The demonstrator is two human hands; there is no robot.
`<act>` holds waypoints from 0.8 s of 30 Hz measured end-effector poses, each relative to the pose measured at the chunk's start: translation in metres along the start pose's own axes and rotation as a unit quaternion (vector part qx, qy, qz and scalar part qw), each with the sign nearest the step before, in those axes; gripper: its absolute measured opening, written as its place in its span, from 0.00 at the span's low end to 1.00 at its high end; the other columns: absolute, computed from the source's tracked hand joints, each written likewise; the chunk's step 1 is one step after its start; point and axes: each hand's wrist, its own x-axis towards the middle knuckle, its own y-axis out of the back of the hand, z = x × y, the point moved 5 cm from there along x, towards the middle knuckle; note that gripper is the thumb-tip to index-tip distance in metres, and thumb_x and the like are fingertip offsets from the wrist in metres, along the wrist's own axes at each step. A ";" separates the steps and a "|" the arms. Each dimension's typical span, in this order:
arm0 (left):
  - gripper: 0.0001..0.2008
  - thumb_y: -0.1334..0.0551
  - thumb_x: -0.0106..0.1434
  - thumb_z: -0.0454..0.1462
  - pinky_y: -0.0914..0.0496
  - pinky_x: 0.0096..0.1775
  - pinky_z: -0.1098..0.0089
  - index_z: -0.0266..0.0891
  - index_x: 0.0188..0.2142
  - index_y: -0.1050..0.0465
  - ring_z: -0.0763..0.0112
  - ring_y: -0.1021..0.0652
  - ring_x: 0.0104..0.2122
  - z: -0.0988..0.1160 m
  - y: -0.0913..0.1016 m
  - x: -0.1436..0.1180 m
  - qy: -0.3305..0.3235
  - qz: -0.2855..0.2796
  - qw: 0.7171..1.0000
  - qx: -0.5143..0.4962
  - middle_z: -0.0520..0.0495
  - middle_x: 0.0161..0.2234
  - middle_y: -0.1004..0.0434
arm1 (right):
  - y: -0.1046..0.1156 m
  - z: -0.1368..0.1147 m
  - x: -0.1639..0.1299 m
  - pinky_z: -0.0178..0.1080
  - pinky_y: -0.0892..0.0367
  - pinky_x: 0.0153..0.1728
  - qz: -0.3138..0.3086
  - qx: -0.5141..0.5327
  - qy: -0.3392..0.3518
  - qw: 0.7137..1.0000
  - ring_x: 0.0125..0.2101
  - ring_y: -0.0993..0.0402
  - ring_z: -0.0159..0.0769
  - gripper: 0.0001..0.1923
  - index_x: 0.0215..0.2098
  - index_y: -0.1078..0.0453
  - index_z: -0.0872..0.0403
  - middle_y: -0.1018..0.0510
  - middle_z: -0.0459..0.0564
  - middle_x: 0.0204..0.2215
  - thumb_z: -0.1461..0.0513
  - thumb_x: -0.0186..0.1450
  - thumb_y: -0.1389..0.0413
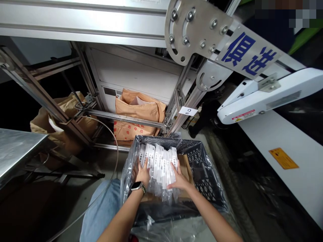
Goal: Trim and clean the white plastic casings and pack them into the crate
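A row of white, flat packets in clear plastic bags point(158, 164) stands side by side, slightly tilted, in a black crate point(194, 144). My left hand point(142, 175), with a watch point(137, 186) on its wrist, presses against the row's left end, fingers stretched forward. At the right end, my right hand point(181, 178) takes hold of the packets, its thumb in front and its fingers along the side. Between them, both hands hold the row. Parts of the fingers are hidden among the bags. Clear plastic film point(130, 164) lines the crate, and brown cardboard point(186, 168) lies inside it.
Behind the crate, a brown paper sack point(138, 107) sits within a metal frame point(126, 117). Another sack point(58, 114) is at the left, by a metal table point(17, 148). A white machine arm point(275, 94) juts in at the right. A thin hose point(117, 151) hangs at the left.
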 end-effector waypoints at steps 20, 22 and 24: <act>0.45 0.31 0.64 0.44 0.64 0.72 0.43 0.50 0.74 0.50 0.50 0.57 0.75 0.016 -0.021 -0.030 -0.246 -0.058 0.965 0.069 0.46 0.77 0.58 | -0.009 -0.044 -0.020 0.64 0.40 0.66 0.019 -0.215 0.122 0.969 0.76 0.73 0.61 0.53 0.76 0.53 0.35 0.64 0.48 0.78 0.66 0.60 0.34; 0.51 0.25 0.55 0.42 0.68 0.70 0.36 0.57 0.73 0.49 0.46 0.57 0.75 0.020 -0.030 -0.037 -0.296 -0.093 0.947 0.086 0.50 0.76 0.55 | -0.008 -0.040 -0.030 0.62 0.42 0.67 -0.002 -0.219 0.152 0.964 0.76 0.71 0.57 0.50 0.75 0.50 0.35 0.60 0.48 0.78 0.68 0.62 0.37; 0.49 0.27 0.58 0.38 0.68 0.68 0.30 0.58 0.73 0.49 0.42 0.56 0.75 0.017 -0.035 -0.034 -0.293 -0.102 0.945 0.102 0.49 0.76 0.55 | -0.004 -0.033 -0.037 0.59 0.43 0.68 -0.020 -0.221 0.172 0.960 0.77 0.69 0.52 0.48 0.74 0.48 0.33 0.57 0.44 0.78 0.73 0.62 0.43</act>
